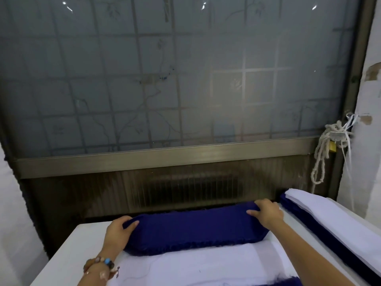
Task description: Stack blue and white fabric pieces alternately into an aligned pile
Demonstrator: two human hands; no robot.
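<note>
A thick bundle of dark blue fabric pieces (193,228) lies across the far part of the white table (70,252). My left hand (118,231) grips its left end, thumb on top. My right hand (268,212) grips its right end, fingers curled over the far edge. In front of the bundle lies a white fabric piece (198,265), with a strip of blue fabric (282,281) showing at the bottom edge. To the right a long pile of alternating blue and white pieces (329,226) runs diagonally, white on top.
A frosted glass window with a metal frame (165,159) stands right behind the table. A knotted rope (327,145) hangs at the window's right side beside a white wall (369,162). A beaded bracelet (101,264) circles my left wrist.
</note>
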